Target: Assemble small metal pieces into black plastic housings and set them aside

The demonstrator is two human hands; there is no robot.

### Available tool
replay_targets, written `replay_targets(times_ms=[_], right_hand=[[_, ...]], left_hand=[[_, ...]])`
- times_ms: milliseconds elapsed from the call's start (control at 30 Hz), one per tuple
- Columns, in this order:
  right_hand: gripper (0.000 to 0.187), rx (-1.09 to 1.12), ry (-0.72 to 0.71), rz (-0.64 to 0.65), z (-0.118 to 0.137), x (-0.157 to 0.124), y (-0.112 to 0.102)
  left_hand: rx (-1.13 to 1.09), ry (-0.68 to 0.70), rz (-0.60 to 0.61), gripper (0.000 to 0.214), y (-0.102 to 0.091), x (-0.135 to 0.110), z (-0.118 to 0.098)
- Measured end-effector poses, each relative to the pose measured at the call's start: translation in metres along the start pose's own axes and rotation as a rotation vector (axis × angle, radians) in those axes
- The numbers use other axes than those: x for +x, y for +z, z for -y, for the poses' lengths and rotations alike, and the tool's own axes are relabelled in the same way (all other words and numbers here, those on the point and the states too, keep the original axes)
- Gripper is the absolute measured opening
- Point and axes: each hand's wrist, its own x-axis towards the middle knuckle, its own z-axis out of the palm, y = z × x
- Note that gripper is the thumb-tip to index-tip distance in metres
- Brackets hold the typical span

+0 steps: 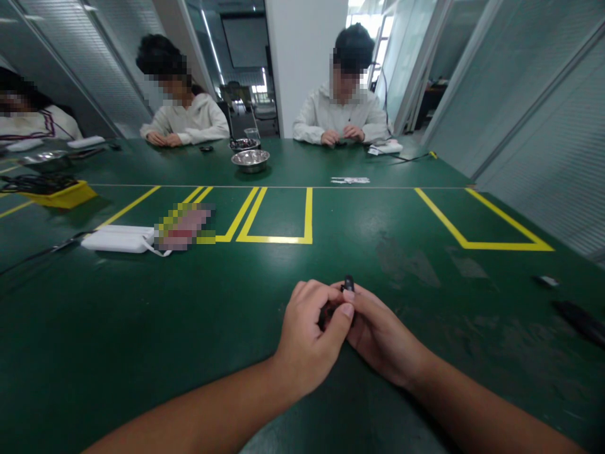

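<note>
A small black part (348, 283) is pinched by both hands, left hand (309, 337) and right hand (378, 331) closed together above the green counter (142, 315). Its tip shows at twelve o'clock. Steadier work is likely if wrists are rested.

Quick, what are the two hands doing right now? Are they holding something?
Left hand: closed, fingers pinching a small black part.
Right hand: closed on the same small black part, over the green table.

I see a long green table (142, 328) marked with yellow tape lines (276, 238), glass partition walls (534, 107) on both sides, and a white pillar (305, 57) beyond.
</note>
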Motion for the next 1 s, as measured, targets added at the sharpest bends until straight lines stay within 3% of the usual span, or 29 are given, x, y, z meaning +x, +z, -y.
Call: replay_targets(times_ms=[533,1000], right_hand=[[0.014,0.033,0.008,-0.047,0.0027,-0.0007,0.0021],[0.014,0.133,0.020,-0.110,0.0020,0.0028,-0.0016]], left_hand=[[0.080,0.059,-0.080,0.003,-0.0011,0.0001,0.0000],[0.073,0.108,-0.064,0.016,-0.0019,0.0002,0.0032]])
